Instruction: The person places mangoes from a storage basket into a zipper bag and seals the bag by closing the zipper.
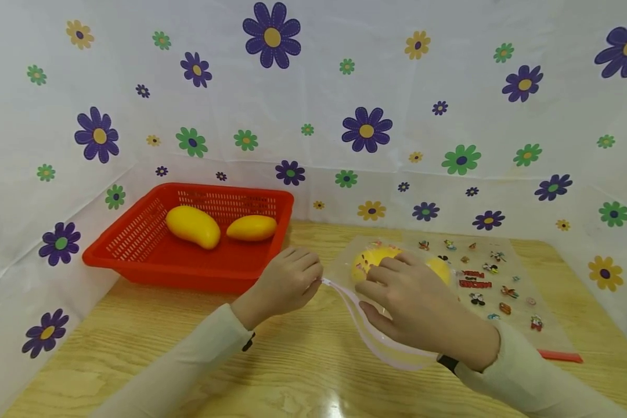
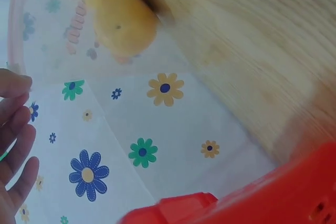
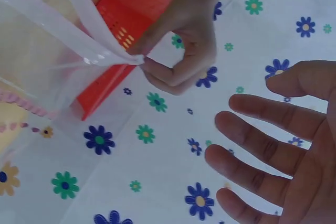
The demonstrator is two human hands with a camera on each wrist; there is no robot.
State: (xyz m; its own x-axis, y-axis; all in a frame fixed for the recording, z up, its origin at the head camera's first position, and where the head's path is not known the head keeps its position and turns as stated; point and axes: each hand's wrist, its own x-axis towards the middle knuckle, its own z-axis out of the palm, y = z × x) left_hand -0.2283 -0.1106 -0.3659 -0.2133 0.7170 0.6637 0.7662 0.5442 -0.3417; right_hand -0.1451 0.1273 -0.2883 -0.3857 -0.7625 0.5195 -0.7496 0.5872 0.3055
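My left hand [image 1: 289,281] pinches one end of the pale pink mouth of a clear zip bag [image 1: 407,366]; the right wrist view also shows this pinch on the bag's edge [image 3: 68,30]. The mouth gapes in a curve toward me. Inside lie yellow mangoes [image 1: 368,261], blurred through the printed plastic in the left wrist view. Over the bag hovers my right hand [image 1: 415,299], fingers spread and loosely bent. In the right wrist view its palm and fingers [image 3: 262,145] hold nothing. It partly hides the bag and mangoes in the head view.
A red plastic basket [image 1: 172,281] stands at the back left, with two yellow mangoes [image 1: 193,226] in it. To the right, a clear bag with cartoon prints [image 1: 501,267] and a red strip [image 1: 559,355] lies flat on the wooden table [image 1: 292,371]. Behind hangs a flowered cloth [image 1: 313,87].
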